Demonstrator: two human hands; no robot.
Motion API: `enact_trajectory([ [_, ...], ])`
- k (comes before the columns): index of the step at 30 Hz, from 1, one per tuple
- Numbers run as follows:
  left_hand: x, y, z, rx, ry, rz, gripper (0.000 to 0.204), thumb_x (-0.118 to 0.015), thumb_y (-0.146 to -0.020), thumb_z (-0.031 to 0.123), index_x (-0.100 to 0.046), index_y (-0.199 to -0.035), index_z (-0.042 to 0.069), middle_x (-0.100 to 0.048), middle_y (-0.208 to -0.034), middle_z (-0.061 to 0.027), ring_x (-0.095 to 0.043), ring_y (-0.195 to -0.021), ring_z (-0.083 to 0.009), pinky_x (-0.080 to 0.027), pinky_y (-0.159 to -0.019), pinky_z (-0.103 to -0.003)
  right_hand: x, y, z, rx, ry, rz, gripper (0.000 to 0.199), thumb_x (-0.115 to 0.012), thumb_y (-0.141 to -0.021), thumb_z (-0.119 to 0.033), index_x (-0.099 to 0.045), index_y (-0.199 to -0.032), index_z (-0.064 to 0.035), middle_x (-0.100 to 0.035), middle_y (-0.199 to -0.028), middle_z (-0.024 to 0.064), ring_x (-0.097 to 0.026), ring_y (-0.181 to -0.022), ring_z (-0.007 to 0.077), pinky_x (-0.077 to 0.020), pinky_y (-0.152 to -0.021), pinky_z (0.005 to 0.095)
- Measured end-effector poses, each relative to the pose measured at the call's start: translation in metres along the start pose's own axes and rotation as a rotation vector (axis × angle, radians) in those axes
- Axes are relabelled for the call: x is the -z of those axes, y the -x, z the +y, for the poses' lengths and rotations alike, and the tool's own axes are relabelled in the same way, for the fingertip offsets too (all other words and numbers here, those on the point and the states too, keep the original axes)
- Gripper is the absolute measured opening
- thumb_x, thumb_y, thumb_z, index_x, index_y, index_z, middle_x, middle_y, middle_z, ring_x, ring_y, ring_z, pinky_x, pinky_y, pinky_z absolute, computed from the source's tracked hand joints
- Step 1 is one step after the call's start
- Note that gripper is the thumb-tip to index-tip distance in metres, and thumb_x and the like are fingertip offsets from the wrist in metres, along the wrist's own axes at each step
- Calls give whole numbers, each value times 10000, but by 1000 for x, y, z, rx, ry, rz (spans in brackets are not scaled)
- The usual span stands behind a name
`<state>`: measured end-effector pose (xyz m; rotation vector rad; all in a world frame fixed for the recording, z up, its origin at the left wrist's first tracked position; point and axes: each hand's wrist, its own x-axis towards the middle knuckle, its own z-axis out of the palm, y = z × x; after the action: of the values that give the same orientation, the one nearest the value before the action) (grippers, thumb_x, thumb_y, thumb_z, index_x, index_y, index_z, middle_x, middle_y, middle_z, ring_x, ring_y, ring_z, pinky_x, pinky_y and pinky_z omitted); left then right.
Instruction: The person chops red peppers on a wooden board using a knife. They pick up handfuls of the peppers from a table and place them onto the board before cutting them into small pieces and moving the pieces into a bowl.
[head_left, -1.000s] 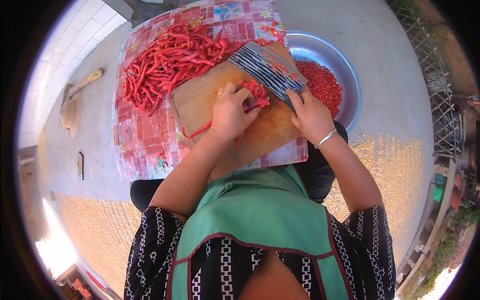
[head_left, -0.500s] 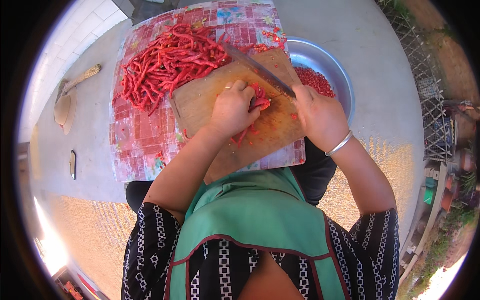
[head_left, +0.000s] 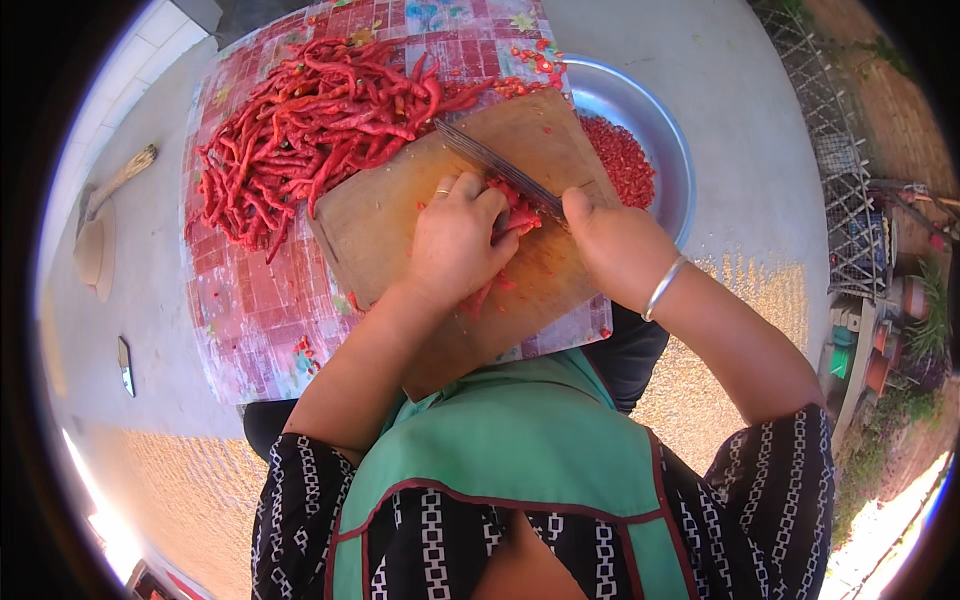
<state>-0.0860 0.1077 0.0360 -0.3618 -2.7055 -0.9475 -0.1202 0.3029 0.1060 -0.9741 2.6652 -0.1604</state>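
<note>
My left hand (head_left: pixel 458 240) is closed around a bunch of red chili peppers (head_left: pixel 522 216), pressing them against a wooden cutting board (head_left: pixel 375 210). Some chili pieces lie on the board below that hand. With my right hand (head_left: pixel 618 245) I grip the handle of a kitchen knife (head_left: pixel 490 162). Its long dark blade slants across the board toward the upper left, close beside the fingers of my left hand and the bunched chilies. My grip hides most of the knife's handle.
A large heap of whole red chilies (head_left: pixel 310 130) covers the far left of the patterned tablecloth (head_left: pixel 240 320). Right of the board stands a metal basin (head_left: pixel 678 150) with chopped chilies (head_left: pixel 620 160). On the floor at left lie a hat (head_left: pixel 92 250), a short brush (head_left: pixel 125 180) and a phone-like object (head_left: pixel 125 365).
The knife blade has come down nearer the chilies and my left fingers. The whole view has shifted and tilted slightly. Both hands keep their grips.
</note>
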Motion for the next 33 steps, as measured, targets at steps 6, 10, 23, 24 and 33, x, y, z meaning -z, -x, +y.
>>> enact_trajectory([
  [6,5,2,1,28,-43,-46,237,-713,-657,165,-613,-836,47,-540,-877,-128,-545,-886,-326,-499,-723,-410,-19,1,4,-3,-72,230,221,-549,-844,-91,-383,-971,-19,-577,-662,216,-582,-588,417,-446,-500,498],
  [10,9,-3,4,12,-131,-94,228,-706,-664,171,-617,-828,39,-546,-889,-127,-551,-897,-323,-509,-720,-411,9,17,-11,32,24,275,242,-559,-809,-66,-388,-974,-20,-579,-660,208,-584,-569,402,-453,-492,486],
  [23,3,-2,1,-14,-58,-10,207,-735,-676,191,-581,-738,66,-537,-800,-93,-556,-795,-302,-486,-660,-414,-30,-6,-1,78,-13,284,194,-499,-828,-48,-398,-991,-17,-602,-699,212,-596,-618,420,-458,-526,491],
  [24,1,0,0,-10,-55,0,207,-738,-678,189,-581,-736,67,-536,-794,-92,-557,-793,-300,-485,-658,-414,-30,-3,3,69,-43,288,199,-501,-830,-50,-396,-996,-17,-599,-698,212,-593,-616,421,-456,-524,491],
  [33,4,3,-1,12,-81,10,208,-741,-695,207,-597,-748,67,-554,-813,-88,-569,-786,-296,-484,-661,-402,42,42,-25,-20,59,-57,211,-504,-817,-47,-369,-971,3,-578,-683,204,-576,-588,416,-452,-511,487],
])
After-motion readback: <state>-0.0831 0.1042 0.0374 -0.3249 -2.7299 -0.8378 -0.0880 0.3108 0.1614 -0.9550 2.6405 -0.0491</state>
